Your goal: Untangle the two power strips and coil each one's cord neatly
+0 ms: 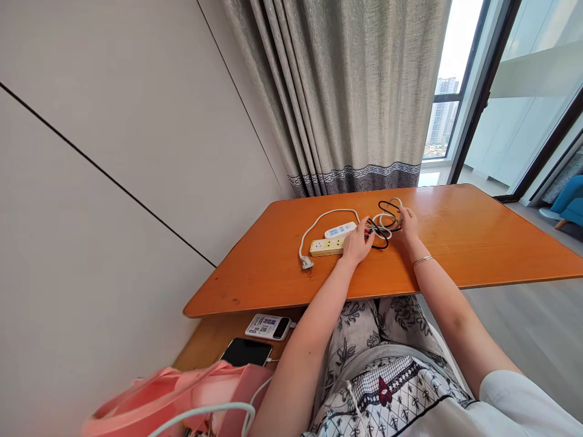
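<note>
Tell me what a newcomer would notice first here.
A bright orange table fills the middle, and both hands meet on it. The left hand lies at the end of a white power strip and a yellow power strip; the right hand touches a tangle of black and white cables beside them. A grey curtain hangs behind.

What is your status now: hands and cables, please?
Left hand on end of yellow power strip. Right hand on tangled black and white cables; grip unclear. White power strip beside, nothing blocking.
</note>
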Available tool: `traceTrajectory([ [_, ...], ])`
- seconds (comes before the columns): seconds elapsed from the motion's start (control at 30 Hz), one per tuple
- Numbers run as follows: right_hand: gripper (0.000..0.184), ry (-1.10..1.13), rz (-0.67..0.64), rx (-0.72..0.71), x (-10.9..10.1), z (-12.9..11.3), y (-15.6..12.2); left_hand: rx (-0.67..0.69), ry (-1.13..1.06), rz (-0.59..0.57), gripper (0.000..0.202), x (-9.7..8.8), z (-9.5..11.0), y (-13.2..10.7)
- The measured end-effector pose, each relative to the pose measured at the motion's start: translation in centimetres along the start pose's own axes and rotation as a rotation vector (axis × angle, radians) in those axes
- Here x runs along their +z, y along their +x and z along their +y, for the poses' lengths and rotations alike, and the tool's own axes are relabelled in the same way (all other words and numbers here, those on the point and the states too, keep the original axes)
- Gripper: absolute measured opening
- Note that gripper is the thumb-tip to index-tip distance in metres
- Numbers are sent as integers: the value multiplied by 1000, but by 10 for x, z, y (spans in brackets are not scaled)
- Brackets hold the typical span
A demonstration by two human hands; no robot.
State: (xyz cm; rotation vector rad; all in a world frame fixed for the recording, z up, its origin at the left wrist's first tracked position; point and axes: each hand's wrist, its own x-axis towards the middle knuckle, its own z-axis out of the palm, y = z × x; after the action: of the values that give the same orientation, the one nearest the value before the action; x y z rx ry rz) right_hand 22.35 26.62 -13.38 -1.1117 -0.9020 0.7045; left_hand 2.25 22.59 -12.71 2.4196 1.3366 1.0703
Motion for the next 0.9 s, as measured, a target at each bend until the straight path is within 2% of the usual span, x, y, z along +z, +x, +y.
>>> traceTrajectory([
  [0.1,38,-74,26,-80,3,-2,-7,83,-48,-32,44,4,7,-2],
  [0.2,35,-127,68,-124,0,-2,-7,48,-127,2,24,5,7,-2],
  [0.37,33,-124,154,-123,-10,3,6,-100,-343,255,5,2,-10,3],
  [0.47,37,-74,199,-72,-13,8,13,-172,-394,394,12,-3,-23,8],
  [0.6,34,12,264,11,-17,14,21,-288,-512,682,21,-9,-31,12],
  [0.77,24,87,341,73,-19,18,26,-272,-558,833,21,-16,-33,13],
  [0.9,20,118,390,105,-21,18,28,-288,-697,997,17,-23,-45,17],
])
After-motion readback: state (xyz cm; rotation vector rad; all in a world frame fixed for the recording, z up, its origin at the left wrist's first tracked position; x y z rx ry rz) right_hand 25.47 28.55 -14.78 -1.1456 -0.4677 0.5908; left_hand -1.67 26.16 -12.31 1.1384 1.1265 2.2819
